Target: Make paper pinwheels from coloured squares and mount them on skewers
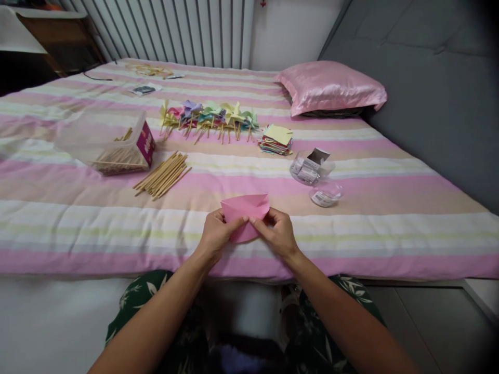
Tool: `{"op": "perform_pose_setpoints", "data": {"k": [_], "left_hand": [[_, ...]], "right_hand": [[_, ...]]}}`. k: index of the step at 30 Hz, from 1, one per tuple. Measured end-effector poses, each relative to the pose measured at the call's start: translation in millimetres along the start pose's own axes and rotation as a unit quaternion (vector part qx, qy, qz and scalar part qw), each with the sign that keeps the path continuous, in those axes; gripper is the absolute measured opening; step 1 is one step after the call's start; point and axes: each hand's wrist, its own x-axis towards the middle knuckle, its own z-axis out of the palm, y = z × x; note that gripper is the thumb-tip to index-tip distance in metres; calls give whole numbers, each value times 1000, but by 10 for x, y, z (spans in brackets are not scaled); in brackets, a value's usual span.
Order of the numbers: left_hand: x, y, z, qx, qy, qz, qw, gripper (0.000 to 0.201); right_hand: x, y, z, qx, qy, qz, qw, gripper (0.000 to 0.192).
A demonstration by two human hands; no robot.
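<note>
A pink sheet of paper (245,206), partly bent, is held above the near edge of the bed. My left hand (219,232) grips its left side, with the thumb on the front and the fingers behind. My right hand (279,231) pinches the right side the same way, and the two thumb tips nearly meet at the paper's middle. Beyond and to the left lies a pile of wooden sticks (163,175). Farther off rests a row of paper pinwheels (210,115) in several colours, on sticks.
A clear plastic box (117,140) with sticks stands at left. Right of the pinwheels is a stack of coloured paper (276,139). Nearer are a clear round container (307,169) with small packets and a clear lid (326,195). A pink pillow (331,88) lies against the grey headboard (421,98).
</note>
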Motion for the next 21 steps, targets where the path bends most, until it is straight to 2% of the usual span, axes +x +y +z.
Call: {"op": "perform_pose_setpoints", "data": {"k": [6,12,21], "left_hand": [[-12,-9,-9,10,-20,-19,1000,24],[-25,31,-23,4,-69,-43,997,20],[-21,33,-5,14,-56,-48,997,21]], "right_hand": [[25,46,-29,100,-24,34,994,19],[53,11,-78,227,-40,101,968,19],[49,15,-72,221,-53,105,968,22]]}}
